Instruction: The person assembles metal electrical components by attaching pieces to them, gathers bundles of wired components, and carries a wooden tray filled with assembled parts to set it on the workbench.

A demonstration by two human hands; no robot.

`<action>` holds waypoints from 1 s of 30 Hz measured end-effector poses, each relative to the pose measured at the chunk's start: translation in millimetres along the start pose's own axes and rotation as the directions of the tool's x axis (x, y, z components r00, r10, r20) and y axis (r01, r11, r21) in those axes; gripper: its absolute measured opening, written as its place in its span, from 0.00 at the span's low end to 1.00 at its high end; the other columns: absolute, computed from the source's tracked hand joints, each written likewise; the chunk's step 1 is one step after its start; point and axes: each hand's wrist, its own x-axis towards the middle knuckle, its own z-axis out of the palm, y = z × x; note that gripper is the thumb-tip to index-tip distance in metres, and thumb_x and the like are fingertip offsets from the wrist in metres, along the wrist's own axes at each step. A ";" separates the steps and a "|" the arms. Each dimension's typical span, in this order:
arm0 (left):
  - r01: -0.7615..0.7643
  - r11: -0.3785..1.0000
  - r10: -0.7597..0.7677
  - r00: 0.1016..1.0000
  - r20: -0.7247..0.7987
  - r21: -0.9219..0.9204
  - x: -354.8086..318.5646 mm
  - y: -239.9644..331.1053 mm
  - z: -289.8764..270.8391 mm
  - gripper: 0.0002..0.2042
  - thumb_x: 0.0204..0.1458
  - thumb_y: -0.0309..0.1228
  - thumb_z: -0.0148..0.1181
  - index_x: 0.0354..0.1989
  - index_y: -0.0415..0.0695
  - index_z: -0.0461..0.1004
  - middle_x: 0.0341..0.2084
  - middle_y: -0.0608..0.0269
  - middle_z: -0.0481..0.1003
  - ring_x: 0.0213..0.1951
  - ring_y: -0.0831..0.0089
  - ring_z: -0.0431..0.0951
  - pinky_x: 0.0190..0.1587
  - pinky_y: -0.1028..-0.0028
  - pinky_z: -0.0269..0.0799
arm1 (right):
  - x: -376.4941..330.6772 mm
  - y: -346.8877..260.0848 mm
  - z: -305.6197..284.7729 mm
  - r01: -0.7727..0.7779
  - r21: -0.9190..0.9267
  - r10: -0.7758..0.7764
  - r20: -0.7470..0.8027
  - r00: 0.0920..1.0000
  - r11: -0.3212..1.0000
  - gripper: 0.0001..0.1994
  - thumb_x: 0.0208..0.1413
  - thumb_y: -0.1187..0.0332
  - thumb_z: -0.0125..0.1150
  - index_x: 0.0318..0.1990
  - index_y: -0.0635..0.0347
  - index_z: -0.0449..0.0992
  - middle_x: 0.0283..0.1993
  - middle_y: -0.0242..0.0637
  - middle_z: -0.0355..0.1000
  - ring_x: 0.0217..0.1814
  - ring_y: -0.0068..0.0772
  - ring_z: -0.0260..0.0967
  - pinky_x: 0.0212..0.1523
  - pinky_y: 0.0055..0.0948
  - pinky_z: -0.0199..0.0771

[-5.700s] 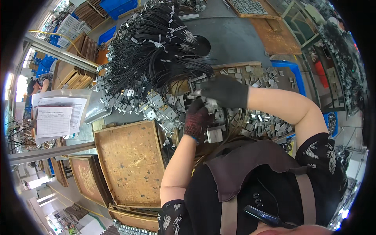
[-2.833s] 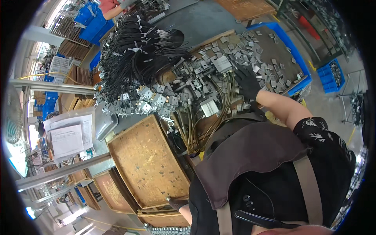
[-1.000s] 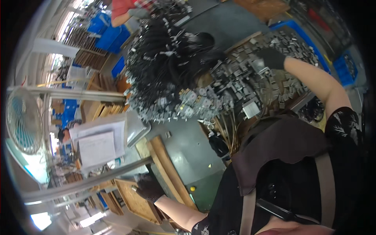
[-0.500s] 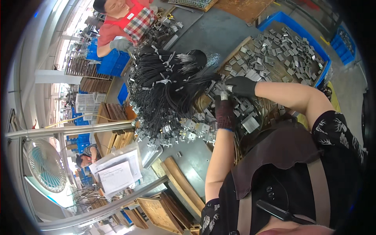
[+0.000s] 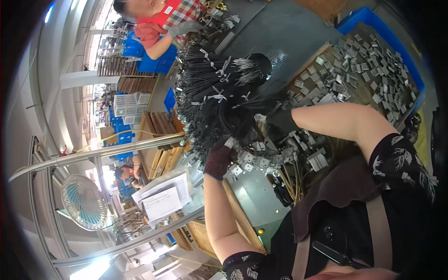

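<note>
Shift: the hands, together over the metal parts half a second ago, have parted; the left hand [image 5: 219, 158] is now at the lower edge of the cables, the right hand [image 5: 281, 120] a little further right and higher in view.
Black cables [image 5: 207, 77]: a thick bundle with pale ties, heaped on the grey table [image 5: 303, 32], directly in front of both hands.
Left glove: dark red, pale at the fingertips; fingers bent in among cables and fittings. I cannot tell how far they are open or whether they grip anything.
Right glove: dark grey, a pale fingertip pointing toward the cables; its grip is lost against the black, so I cannot tell what it holds.
Metal fittings [image 5: 254, 161]: clustered just right of the left hand.
Brown hoses [image 5: 291, 182]: below the fittings, beside a square metal block [image 5: 317, 159].
Small metal pieces [image 5: 345, 72]: scattered at right, bordered by a blue rim [image 5: 371, 18].
Co-worker: across the table, a gloved hand [image 5: 184, 29] near more fittings.
Left side: a fan [image 5: 84, 201] and papers [image 5: 161, 204].
</note>
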 end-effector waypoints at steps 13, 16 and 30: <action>-0.065 0.860 0.048 0.998 0.047 0.505 18.5 30.9 -60.8 0.21 0.56 0.46 0.56 0.45 0.39 0.74 0.23 0.63 0.76 0.25 0.77 0.75 0.27 0.78 0.67 | 45.0 -19.7 60.0 0.173 0.414 -0.200 0.023 0.979 0.894 0.20 0.57 0.52 0.58 0.47 0.59 0.74 0.39 0.35 0.75 0.34 0.30 0.74 0.35 0.30 0.76; -0.327 0.682 0.510 0.854 -0.105 0.655 82.6 28.7 -101.5 0.23 0.54 0.43 0.56 0.51 0.38 0.71 0.39 0.51 0.77 0.41 0.66 0.75 0.45 0.69 0.68 | 48.8 -6.0 61.9 0.207 0.489 -0.245 0.014 0.969 0.847 0.19 0.56 0.54 0.60 0.47 0.59 0.74 0.39 0.36 0.75 0.34 0.31 0.74 0.36 0.31 0.77; 0.008 0.066 0.139 0.990 -0.017 0.998 331.3 33.8 -173.1 0.24 0.56 0.42 0.47 0.62 0.52 0.64 0.58 0.50 0.66 0.61 0.54 0.65 0.62 0.59 0.60 | 42.7 -27.5 61.2 0.133 0.598 0.003 -0.221 0.975 0.790 0.14 0.48 0.63 0.71 0.39 0.54 0.76 0.28 0.30 0.74 0.22 0.23 0.70 0.20 0.23 0.70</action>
